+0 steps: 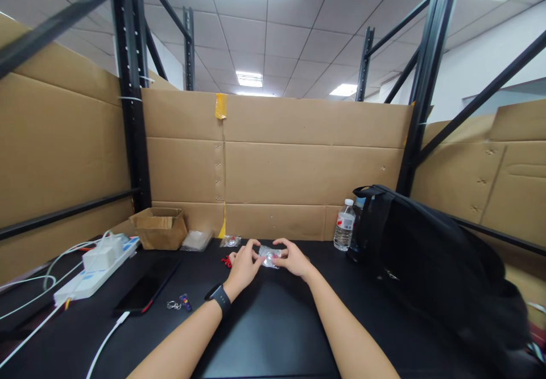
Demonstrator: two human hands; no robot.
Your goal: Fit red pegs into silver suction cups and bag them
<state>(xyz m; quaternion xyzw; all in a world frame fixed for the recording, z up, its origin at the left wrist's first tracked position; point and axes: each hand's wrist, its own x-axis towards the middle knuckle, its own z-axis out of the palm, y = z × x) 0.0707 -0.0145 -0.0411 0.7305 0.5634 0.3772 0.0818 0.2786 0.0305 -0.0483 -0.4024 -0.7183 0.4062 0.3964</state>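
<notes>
Both my hands meet over the black table (pixel 264 333) and pinch a small clear plastic bag (pixel 269 255) between them. My left hand (pixel 243 265), with a black watch on its wrist, grips the bag's left end. My right hand (pixel 293 258) grips its right end. The bag is crumpled and I cannot make out what is inside it. A small red item (pixel 226 262) lies on the table just left of my left hand. Another small clear bag (pixel 231 241) with something red in it lies behind my hands.
A black phone (pixel 147 292) on a white cable, a white power strip (pixel 96 271) with chargers, and a small keyring piece (pixel 179 304) lie at left. An open cardboard box (pixel 160 228) and clear bags (pixel 196 240) sit at the back. A water bottle (pixel 343 225) and black backpack (pixel 430 259) stand at right.
</notes>
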